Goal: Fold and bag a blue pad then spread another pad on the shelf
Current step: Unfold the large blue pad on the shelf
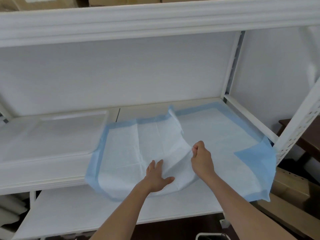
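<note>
A white pad with a blue border point(131, 144) lies partly unfolded on the white shelf point(43, 170), its front edge hanging over the shelf's rim. A second pad point(225, 135) lies flat under it to the right, with a blue corner folded over at the shelf's right end. My left hand point(157, 177) presses flat on the upper pad's front part, fingers spread. My right hand point(201, 156) pinches a raised fold of the same pad just right of the left hand.
A clear plastic tray point(52, 135) sits on the shelf's left half. The shelf's white upright post point(297, 125) stands at the right, with cardboard boxes point(290, 191) beyond it. A lower shelf board point(86, 213) juts out below. A bin rim point(211, 236) shows at the bottom.
</note>
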The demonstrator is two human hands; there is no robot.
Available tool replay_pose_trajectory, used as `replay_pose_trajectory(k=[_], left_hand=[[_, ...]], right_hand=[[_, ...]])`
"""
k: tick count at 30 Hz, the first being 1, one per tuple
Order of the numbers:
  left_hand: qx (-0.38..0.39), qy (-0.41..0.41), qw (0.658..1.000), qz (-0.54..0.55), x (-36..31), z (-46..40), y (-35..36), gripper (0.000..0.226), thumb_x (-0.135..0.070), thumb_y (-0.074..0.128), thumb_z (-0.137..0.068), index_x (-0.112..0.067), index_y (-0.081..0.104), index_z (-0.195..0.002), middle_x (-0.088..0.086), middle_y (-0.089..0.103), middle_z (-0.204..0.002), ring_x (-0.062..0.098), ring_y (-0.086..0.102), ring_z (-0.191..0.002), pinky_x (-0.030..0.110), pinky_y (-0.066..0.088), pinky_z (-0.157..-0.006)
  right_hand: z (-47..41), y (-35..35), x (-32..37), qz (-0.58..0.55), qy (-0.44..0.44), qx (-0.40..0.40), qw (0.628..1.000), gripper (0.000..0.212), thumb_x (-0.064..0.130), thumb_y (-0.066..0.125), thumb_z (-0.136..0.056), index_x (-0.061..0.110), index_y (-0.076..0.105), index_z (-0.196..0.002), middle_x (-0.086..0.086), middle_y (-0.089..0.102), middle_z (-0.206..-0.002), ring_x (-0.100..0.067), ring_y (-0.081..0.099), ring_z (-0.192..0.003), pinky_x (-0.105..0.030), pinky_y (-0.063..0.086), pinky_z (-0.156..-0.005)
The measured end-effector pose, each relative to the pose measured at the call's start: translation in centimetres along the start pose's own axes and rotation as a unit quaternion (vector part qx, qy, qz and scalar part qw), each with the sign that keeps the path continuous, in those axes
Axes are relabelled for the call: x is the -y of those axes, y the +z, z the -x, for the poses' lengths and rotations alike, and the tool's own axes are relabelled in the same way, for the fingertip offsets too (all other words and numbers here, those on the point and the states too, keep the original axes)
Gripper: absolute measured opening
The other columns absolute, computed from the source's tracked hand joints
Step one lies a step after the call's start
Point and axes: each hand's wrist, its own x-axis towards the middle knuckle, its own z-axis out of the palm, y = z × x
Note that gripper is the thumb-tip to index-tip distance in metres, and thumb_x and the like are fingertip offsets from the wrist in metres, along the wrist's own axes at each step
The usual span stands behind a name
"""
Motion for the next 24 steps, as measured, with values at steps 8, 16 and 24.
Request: replay_pose_trajectory(k=[8,16,24], left_hand=[[0.001,0.043,0.998,0.056,-0.1,4.5,-0.4,0.074,-0.038,0.049,-0.096,-0.022,0.004,-0.152,0.004,0.001,-0.159,0.023,0.018,-0.145,0.037,0.02,-0.117],[-0.166,0.209,0.963,-0.032,-3.6,7.7,-6.9,0.074,0.006,0.041,-0.092,-0.039,0.022,-0.147,-0.003,0.01,-0.158,0.022,0.017,-0.141,0.028,0.029,-0.102],[-0.152,0.192,0.957,-0.158,-5.9,9.0,-9.9,0.036,-0.029,0.059,-0.092,-0.013,0.056,-0.124,-0.007,0.028,-0.154,0.013,0.02,-0.144,0.035,0.013,-0.117]], right_hand=[[2.9,-2.2,1.4,0.025,-0.09,0.051,0.994,0.013,0.005,0.035,-0.097,0.011,0.041,-0.088,0.001,0.045,-0.07,-0.016,0.039,-0.06,-0.031,0.033,-0.056],[4.4,-5.3,5.4,0.017,-0.193,0.177,0.965,0.013,0.018,0.039,-0.101,0.013,0.044,-0.089,-0.002,0.05,-0.07,-0.014,0.037,-0.056,-0.025,0.032,-0.054],[4.3,-8.2,8.7,0.005,-0.242,0.224,0.944,0.015,0.019,0.047,-0.098,0.021,0.047,-0.083,0.01,0.044,-0.055,-0.005,0.036,-0.049,-0.017,0.032,-0.051]])
